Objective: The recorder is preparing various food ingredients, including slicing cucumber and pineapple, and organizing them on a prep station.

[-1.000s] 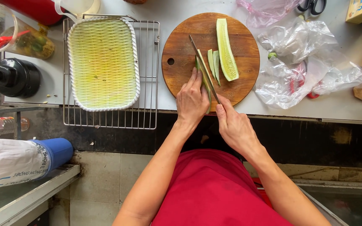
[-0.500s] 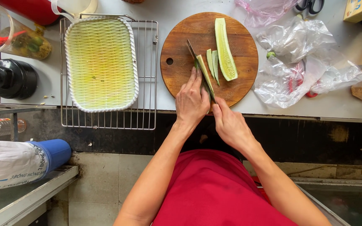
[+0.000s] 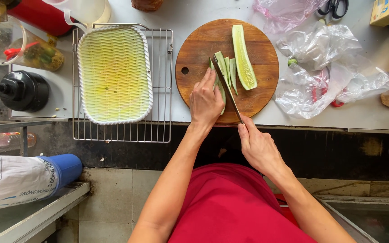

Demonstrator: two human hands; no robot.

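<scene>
Cucumber strips [image 3: 223, 72] lie on the round board [image 3: 257, 101] beside a cucumber half [image 3: 243, 56]. The left hand [image 3: 205, 101] presses them down, fingers together. The right hand [image 3: 257, 146] grips the knife [image 3: 225, 85], fingers curled round its handle. A woven tray [image 3: 113, 72] sits left on a wire rack [image 3: 160, 121].

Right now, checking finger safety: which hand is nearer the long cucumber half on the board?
Left. The left hand rests on the board beside the cucumber half; the right hand grips the knife off the board's edge.

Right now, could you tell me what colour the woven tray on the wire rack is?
Pale yellow-green with a white rim, the woven tray in the head view.
</scene>
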